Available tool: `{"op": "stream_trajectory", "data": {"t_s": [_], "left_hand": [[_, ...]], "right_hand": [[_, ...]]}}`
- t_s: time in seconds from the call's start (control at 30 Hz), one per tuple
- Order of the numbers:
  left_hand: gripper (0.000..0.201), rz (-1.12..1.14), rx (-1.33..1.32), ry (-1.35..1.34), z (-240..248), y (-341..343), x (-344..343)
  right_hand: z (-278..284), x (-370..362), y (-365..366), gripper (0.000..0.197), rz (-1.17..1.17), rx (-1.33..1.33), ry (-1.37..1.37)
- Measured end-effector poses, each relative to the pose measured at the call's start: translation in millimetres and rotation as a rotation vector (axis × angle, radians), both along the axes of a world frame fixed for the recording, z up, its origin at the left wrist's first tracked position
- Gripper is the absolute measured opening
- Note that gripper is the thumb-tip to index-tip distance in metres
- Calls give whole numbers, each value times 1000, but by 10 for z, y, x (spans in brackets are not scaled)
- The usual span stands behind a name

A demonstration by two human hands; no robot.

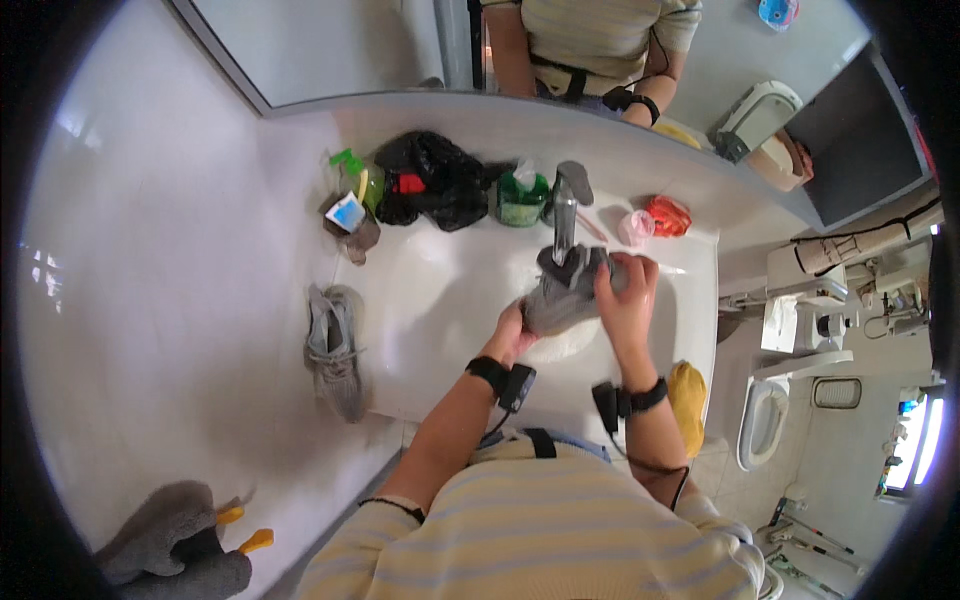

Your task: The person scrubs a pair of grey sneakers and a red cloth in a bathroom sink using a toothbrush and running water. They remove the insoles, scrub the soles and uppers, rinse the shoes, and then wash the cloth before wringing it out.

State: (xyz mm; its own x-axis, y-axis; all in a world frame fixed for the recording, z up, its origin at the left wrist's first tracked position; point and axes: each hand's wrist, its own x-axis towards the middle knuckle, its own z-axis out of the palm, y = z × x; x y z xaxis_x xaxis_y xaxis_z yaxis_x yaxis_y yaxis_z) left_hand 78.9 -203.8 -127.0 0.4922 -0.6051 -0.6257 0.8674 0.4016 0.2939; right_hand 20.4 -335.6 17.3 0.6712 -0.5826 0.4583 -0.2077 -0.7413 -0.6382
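Over the white sink (420, 310), a grey knit shoe (560, 305) hangs tilted just beneath the faucet (565, 215). My left hand (512, 335) grips its lower left end from below, partly hidden by the shoe. With fingers curled over the top, my right hand (628, 295) holds the other end. The shoe's opening sits close to the spout; whether water runs I cannot make out. A matching grey laced shoe (335, 350) lies on the ledge at the sink's left side. Black straps with small devices circle both my wrists.
Along the back rim stand a green-topped bottle (362, 182), a black plastic bag (435, 185), a green bottle (522, 198), a pink jar (636, 228) and a red packet (668, 216). A yellow cloth (688, 405) lies at the right edge. A toilet (765, 420) stands farther right.
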Motion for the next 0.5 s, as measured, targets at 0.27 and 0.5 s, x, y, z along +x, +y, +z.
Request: {"op": "stream_trajectory", "data": {"t_s": [0.27,0.5], "left_hand": [[39,55,30,-23,-125,-67,68],[37,35,39,-93,-250,7,-15]], "right_hand": [[4,86,32,25,-32,-20,-44],[12,104,-107,24,0,69,-13]]}}
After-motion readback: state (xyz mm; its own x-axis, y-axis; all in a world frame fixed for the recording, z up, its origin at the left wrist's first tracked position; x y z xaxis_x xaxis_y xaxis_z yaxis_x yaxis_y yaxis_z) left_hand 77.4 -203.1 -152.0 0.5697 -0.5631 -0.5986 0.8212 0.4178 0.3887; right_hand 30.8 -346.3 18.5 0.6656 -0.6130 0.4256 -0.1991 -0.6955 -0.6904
